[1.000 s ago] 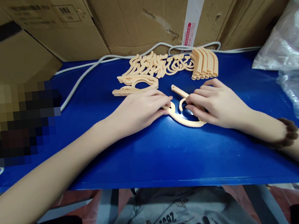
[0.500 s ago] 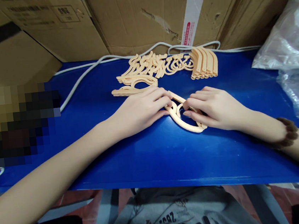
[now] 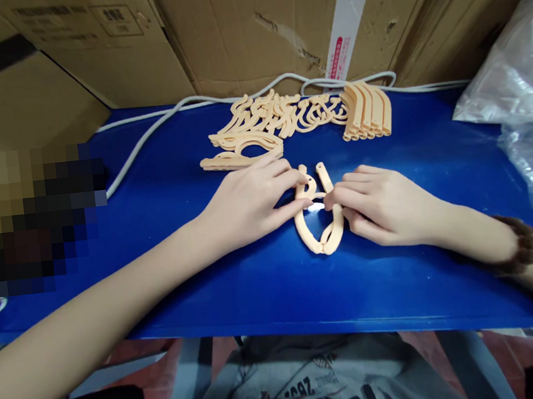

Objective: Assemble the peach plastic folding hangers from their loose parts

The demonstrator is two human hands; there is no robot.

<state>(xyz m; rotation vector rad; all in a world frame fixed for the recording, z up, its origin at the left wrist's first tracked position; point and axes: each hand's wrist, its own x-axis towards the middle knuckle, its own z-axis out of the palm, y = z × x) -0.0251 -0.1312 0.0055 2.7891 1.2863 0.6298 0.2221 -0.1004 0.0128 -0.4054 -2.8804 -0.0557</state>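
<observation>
A peach-coloured plastic folding hanger (image 3: 306, 229) rests on the blue tabletop between my hands, its curved arms meeting at a joint on the near side. My left hand (image 3: 261, 194) pinches its left arm near the upper end, thumb and fingers on either side. With bent fingers my right hand (image 3: 381, 203) grips the right arm, covering part of it. One straight end of that arm sticks up beyond my right fingertips. Behind my left hand lie folded hangers (image 3: 234, 161) of the same colour, partly hidden by that hand.
Loose hanger hooks (image 3: 267, 114) lie in a heap at the back, beside a neat row of curved hanger arms (image 3: 366, 111). A white cable (image 3: 145, 135) runs behind them along cardboard boxes (image 3: 240, 37). Clear plastic bags (image 3: 510, 72) occupy the right rear of the blue table (image 3: 238, 291).
The hanger has turned; its joint has moved left and toward me. The right arm's upper end now points away from me. My right hand has shifted slightly nearer; both hands still hold on.
</observation>
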